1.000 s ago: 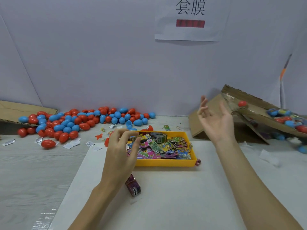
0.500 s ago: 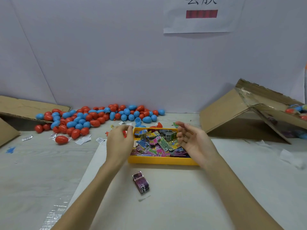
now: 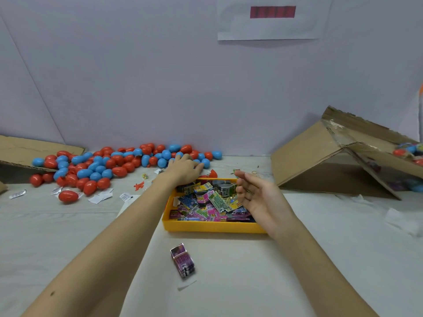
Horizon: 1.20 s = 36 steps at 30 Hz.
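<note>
Eggs (image 3: 119, 164), red and blue plastic ones, lie heaped on the counter (image 3: 45, 225) at 10 o'clock from the yellow tray (image 3: 206, 226), against the back wall. The left hand (image 3: 184, 169) is no longer at the tray's near left corner, as in the picture half a second back. It has reached past the far rim to 12 o'clock and lies palm down on the nearest eggs, fingers stretched out, gripping nothing that I can see. The right hand (image 3: 261, 200) has drawn back from the tray's middle to its 3 o'clock side and hangs open and empty, palm turned left. I judge that a fresh egg is about to be picked, with the right hand waiting to help.

Counted:
- One tray, full of printed wrappers (image 3: 206, 202) too jumbled to number.
- One purple packet (image 3: 183, 261) on the white mat (image 3: 229, 282), at 6 o'clock from the tray.
- One lone red egg (image 3: 67, 196) apart at 9 o'clock.
- Two cardboard pieces: a tipped box (image 3: 304, 156) at 2 o'clock and a flattened box (image 3: 27, 147) at 9 o'clock.
- Well over fifty eggs in the heap, the colours roughly even, too piled for an exact figure
</note>
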Each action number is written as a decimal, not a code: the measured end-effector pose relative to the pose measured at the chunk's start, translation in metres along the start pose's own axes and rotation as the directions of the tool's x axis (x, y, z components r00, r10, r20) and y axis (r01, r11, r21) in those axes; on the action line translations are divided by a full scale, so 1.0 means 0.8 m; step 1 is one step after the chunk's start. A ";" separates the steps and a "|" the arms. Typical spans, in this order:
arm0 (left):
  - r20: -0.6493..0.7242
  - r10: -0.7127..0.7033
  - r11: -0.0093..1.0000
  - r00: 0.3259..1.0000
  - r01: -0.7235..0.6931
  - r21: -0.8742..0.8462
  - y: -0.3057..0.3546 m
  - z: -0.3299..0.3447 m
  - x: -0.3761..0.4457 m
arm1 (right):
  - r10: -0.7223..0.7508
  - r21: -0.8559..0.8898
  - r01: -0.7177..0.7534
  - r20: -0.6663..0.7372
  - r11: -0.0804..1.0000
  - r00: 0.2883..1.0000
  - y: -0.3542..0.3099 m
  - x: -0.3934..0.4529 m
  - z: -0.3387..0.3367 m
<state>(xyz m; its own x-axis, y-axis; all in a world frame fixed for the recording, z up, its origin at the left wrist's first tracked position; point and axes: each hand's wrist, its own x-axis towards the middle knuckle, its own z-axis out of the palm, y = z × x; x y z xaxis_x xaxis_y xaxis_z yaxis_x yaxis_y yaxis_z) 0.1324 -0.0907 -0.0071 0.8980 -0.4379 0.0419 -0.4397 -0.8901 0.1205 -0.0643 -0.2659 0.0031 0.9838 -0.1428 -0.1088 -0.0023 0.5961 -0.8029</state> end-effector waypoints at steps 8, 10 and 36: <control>-0.324 0.023 0.969 0.946 -0.101 -0.224 0.023 -0.018 -0.059 | -0.001 -0.013 0.001 0.006 1.000 1.000 0.000 -0.001 0.001; -0.410 0.058 0.875 0.910 -0.244 -0.418 0.035 -0.022 -0.102 | -0.020 -0.050 0.020 0.000 0.999 1.000 0.000 -0.003 0.003; -0.609 0.070 0.783 0.790 -0.421 -0.458 0.059 -0.009 -0.241 | -0.363 -0.728 0.405 0.227 0.553 0.904 0.040 -0.042 0.055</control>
<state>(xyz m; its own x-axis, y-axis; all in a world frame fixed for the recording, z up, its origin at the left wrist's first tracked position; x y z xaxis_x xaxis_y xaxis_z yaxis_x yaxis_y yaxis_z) -0.0615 -0.0474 -0.0025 0.6887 -0.3310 0.6451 -0.7155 -0.4545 0.5306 -0.0894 -0.2076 0.0068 0.9304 -0.1662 0.3266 0.2669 -0.3035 -0.9147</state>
